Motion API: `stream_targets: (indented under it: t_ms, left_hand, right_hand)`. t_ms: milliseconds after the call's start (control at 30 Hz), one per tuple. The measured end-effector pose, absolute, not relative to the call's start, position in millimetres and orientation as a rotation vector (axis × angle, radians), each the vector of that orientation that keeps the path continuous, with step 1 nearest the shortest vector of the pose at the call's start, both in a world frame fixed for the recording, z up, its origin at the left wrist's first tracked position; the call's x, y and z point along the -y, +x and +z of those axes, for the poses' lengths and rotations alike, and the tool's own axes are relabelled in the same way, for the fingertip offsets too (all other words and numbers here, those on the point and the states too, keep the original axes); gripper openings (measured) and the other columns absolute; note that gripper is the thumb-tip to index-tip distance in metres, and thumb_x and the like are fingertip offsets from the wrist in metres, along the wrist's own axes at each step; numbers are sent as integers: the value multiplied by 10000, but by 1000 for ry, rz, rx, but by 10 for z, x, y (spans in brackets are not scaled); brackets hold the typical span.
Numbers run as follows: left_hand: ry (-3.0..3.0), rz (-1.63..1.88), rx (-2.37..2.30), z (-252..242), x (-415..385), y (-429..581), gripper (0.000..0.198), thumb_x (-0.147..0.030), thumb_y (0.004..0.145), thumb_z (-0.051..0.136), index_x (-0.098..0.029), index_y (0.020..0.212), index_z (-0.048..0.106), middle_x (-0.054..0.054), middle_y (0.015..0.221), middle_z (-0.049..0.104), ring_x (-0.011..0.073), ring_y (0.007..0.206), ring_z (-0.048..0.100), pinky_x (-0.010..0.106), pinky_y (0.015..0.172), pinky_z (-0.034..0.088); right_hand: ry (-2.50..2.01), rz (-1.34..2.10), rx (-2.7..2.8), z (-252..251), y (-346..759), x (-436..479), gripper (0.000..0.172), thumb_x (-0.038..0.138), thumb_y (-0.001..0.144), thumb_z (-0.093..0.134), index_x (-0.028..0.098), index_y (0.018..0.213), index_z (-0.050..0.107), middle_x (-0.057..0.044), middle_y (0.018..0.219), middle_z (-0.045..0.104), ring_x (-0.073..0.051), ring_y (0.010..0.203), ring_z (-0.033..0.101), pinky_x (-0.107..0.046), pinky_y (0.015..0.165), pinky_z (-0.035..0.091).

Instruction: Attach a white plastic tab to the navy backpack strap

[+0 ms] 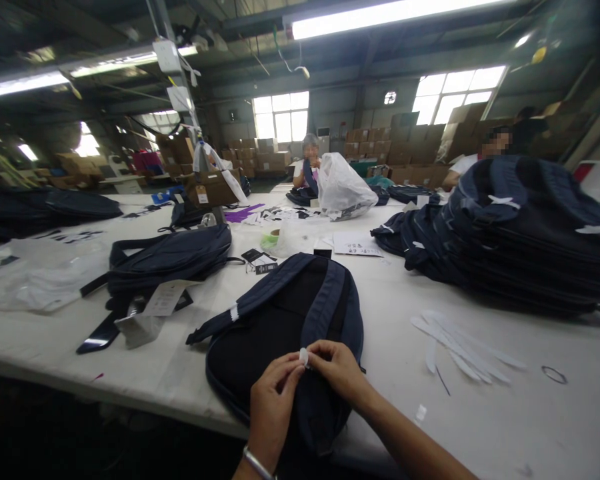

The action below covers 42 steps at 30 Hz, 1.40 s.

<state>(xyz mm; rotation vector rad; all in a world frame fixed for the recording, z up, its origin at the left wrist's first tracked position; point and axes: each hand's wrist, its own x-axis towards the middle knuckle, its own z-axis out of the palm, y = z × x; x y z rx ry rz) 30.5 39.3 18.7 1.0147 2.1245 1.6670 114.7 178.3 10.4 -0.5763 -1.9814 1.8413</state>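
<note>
A dark navy backpack lies back-side up at the near edge of the white table, its shoulder straps running away from me. My left hand and my right hand meet over its lower end. Both pinch a small white tag between fingertips, right at the base of a strap. A silver bangle sits on my left wrist.
A tall stack of navy backpacks fills the right side. Another backpack with a paper tag lies at left. White paper strips and a rubber band lie at right. Two people sit at the far end near a plastic bag.
</note>
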Motion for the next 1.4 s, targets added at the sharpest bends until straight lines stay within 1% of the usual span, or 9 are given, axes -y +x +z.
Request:
stream_targets:
  t_ms: [167, 300, 433, 633, 767, 967, 1133, 1300, 1400]
  left_hand:
    - [730, 1778, -1914, 155, -455, 233, 316, -377, 790, 643, -187, 1041, 674, 79, 986, 721, 224, 926, 676, 333, 860, 539]
    - [684, 1751, -1742, 147, -476, 186, 299, -363, 742, 699, -160, 962, 698, 90, 1002, 724, 232, 958, 669, 307, 871, 527]
    - [664, 1745, -1703, 132, -456, 192, 314, -357, 738, 705, -155, 977, 701, 91, 1009, 725, 237, 982, 661, 315, 900, 511]
    - [639, 1756, -1703, 48, -459, 207, 314, -332, 684, 749, -141, 926, 688, 87, 920, 732, 227, 885, 685, 307, 828, 539]
    - [607, 1777, -1606, 74, -451, 218, 453, -308, 624, 795, -150, 1028, 664, 107, 1043, 712, 253, 988, 663, 343, 898, 528]
    - [672, 1735, -1728, 68, -434, 223, 353, -431, 770, 656, -149, 981, 684, 107, 1014, 716, 259, 971, 664, 371, 910, 518]
    - [778, 1626, -1765, 76, -411, 161, 359, -430, 830, 582, -173, 1059, 684, 95, 1042, 713, 244, 980, 655, 349, 887, 521]
    - [912, 1491, -2029, 172, -394, 139, 277, -405, 817, 584, -228, 975, 728, 71, 1006, 726, 247, 950, 665, 351, 877, 527]
    - [892, 1469, -2083, 169, -404, 145, 272, -417, 808, 591, -232, 953, 729, 63, 970, 732, 242, 888, 680, 334, 789, 558]
  right_hand:
    - [-625, 1803, 2023, 134, 1162, -1762, 281, 432, 785, 631, 158, 806, 689, -12, 699, 663, -131, 634, 574, -228, 605, 421]
    - [-555, 1741, 2126, 110, 1180, -1799, 256, 405, 791, 628, 156, 802, 685, -12, 709, 659, -123, 639, 560, -219, 590, 402]
    - [-516, 1759, 2181, 109, 1161, -1823, 264, 410, 770, 648, 148, 784, 674, -1, 674, 636, -107, 598, 530, -207, 551, 378]
    - [-654, 1707, 2108, 84, 1097, -1810, 288, 435, 788, 623, 150, 780, 660, 3, 634, 616, -100, 553, 507, -205, 514, 362]
    - [-604, 1689, 2151, 80, 1116, -1799, 276, 432, 801, 618, 162, 809, 670, -8, 691, 645, -122, 623, 556, -216, 573, 408]
    - [-486, 1552, 2128, 187, 1179, -1704, 254, 433, 852, 571, 204, 860, 682, -15, 838, 680, -162, 795, 611, -247, 747, 462]
    - [-437, 1457, 2176, 196, 1199, -1652, 240, 416, 877, 547, 227, 864, 694, -15, 833, 679, -162, 792, 614, -254, 765, 470]
    - [-315, 1372, 2183, 166, 1220, -1633, 208, 357, 903, 515, 239, 927, 686, -45, 1067, 647, -173, 977, 600, -271, 906, 453]
    - [-307, 1340, 2211, 197, 1218, -1632, 203, 327, 916, 489, 240, 924, 671, -38, 973, 657, -166, 931, 604, -267, 871, 458]
